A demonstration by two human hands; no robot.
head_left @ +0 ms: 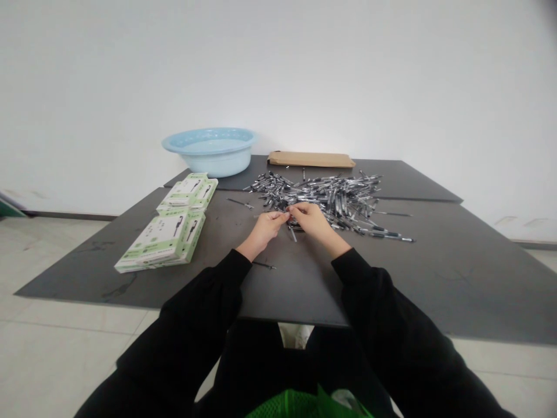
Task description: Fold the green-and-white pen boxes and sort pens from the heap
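Right here on my dark table [456,273], a heap of pens [343,200] sprawls across the middle, green-and-white boxes [163,232] lie stacked to my left, with a blue basin [224,162] and brown cardboard [311,159] behind.

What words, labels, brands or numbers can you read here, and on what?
None readable.
Boxes: printed lines and marks on tops and sides, too small and blurred to read.
Pens: too small to tell whether they carry print.
Basin and brown cardboard: no lettering I can make out.
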